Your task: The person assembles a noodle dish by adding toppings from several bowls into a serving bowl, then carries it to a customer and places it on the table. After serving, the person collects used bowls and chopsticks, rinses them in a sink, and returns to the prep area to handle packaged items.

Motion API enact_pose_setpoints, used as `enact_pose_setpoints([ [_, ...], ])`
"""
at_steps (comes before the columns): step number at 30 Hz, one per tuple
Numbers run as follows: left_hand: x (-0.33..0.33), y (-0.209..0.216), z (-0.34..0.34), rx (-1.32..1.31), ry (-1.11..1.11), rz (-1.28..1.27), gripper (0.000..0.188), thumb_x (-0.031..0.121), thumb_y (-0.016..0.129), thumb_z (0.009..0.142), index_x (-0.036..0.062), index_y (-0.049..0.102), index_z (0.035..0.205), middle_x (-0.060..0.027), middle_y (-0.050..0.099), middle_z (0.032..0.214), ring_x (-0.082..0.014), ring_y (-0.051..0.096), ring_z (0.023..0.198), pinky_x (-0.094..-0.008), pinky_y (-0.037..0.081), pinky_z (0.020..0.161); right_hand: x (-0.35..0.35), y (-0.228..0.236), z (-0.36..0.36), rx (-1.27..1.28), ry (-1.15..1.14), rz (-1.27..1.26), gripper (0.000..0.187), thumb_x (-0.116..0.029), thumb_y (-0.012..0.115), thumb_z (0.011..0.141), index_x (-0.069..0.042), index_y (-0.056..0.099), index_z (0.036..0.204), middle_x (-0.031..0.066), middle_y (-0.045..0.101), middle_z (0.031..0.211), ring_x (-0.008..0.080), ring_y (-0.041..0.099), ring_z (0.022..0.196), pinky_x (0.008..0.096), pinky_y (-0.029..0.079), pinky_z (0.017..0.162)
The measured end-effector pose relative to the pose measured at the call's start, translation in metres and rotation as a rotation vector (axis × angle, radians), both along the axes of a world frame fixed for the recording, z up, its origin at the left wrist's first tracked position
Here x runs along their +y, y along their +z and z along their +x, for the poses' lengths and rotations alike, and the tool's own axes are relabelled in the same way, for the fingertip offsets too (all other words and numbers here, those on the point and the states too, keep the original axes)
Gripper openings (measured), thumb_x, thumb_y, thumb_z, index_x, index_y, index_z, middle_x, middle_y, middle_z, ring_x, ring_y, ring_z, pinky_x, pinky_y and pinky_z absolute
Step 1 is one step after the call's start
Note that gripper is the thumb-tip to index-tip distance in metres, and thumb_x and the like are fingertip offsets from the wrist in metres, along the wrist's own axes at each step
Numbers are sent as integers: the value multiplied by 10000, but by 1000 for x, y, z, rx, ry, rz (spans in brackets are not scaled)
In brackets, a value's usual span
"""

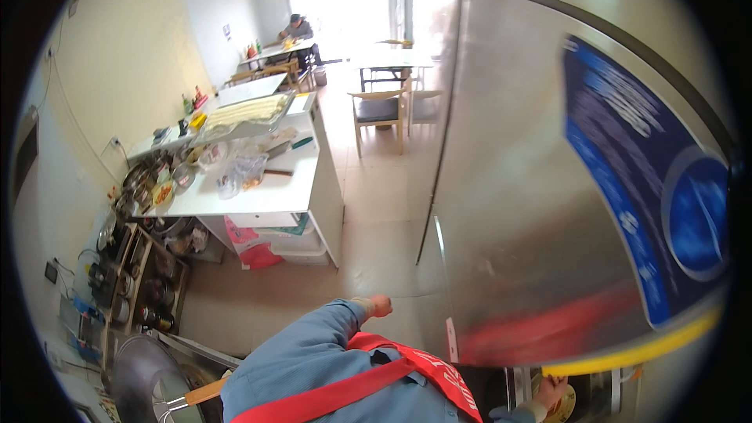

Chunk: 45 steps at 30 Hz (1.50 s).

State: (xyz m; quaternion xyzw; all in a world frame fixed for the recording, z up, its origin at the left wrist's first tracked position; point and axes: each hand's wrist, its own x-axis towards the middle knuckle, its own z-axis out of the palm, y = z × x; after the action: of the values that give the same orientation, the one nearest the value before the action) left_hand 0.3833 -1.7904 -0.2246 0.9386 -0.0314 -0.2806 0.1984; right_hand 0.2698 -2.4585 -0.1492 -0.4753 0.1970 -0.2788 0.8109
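My left hand [380,306] is held out in front of my body above the tiled floor, fingers curled in, with nothing visible in it. Low on the right, my right hand [554,389] reaches just under the yellow lower edge [634,347] of a tall stainless steel cabinet [509,188], which looks like a fridge. Its fingers are bent, and what they grip is hidden. Right beside that hand lies a round yellowish plate or bowl [565,407], partly covered by it. A large blue poster [627,172] covers much of the steel front.
A white counter [258,196] holds a cleaver [278,149], plastic bags and a tray of pale dough strips [243,112]. At lower left are a dark wok [141,376], a wooden-handled strainer [204,393] and a shelf [141,266]. Beyond, a person [298,30] sits near tables and chairs [378,110].
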Motion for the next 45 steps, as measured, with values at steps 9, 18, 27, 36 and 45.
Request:
enact_pose_setpoints([
  [9, 178, -52, -33, 140, 60, 24, 350, 291, 578, 864, 49, 748, 1052, -209, 719, 1053, -388, 684, 990, -463, 526, 901, 278, 59, 22, 429, 41, 176, 297, -177, 566, 973, -38, 567, 1236, 117, 659, 1022, 189, 635, 807, 312, 509, 649],
  [18, 337, -68, -117, 217, 696, 13, 299, 227, 557, 833, 26, 767, 904, -246, 710, 1033, -417, 680, 996, -458, 532, 891, 494, 14, 100, 922, 837, -438, 174, -167, 575, 953, -28, 577, 1058, 110, 624, 837, 189, 603, 644, 306, 458, 500],
  [27, 318, -26, -119, 89, 892, -355, 439, 337, 503, 954, 20, 753, 781, -206, 722, 868, -391, 686, 875, -489, 519, 853, 641, -10, 283, 864, 1368, -817, 194, -197, 571, 954, -12, 588, 898, 102, 606, 701, 177, 580, 514, 304, 434, 385],
  [36, 216, 56, -151, -115, 1874, -362, 388, 290, 438, 980, 3, 699, 968, -247, 687, 911, -402, 681, 888, -508, 513, 814, 893, 39, 311, 215, 2337, -1239, 315, -277, 593, 974, -17, 603, 796, 62, 608, 650, 127, 553, 517, 286, 432, 460],
  [45, 31, 36, -198, -556, 2583, -78, 412, 176, 625, 857, 17, 593, 1236, -263, 676, 1098, -424, 642, 1064, -453, 508, 937, 936, 80, 132, -382, 2839, -1394, 290, -290, 631, 966, -7, 643, 905, 39, 606, 670, 114, 549, 543, 282, 451, 504],
])
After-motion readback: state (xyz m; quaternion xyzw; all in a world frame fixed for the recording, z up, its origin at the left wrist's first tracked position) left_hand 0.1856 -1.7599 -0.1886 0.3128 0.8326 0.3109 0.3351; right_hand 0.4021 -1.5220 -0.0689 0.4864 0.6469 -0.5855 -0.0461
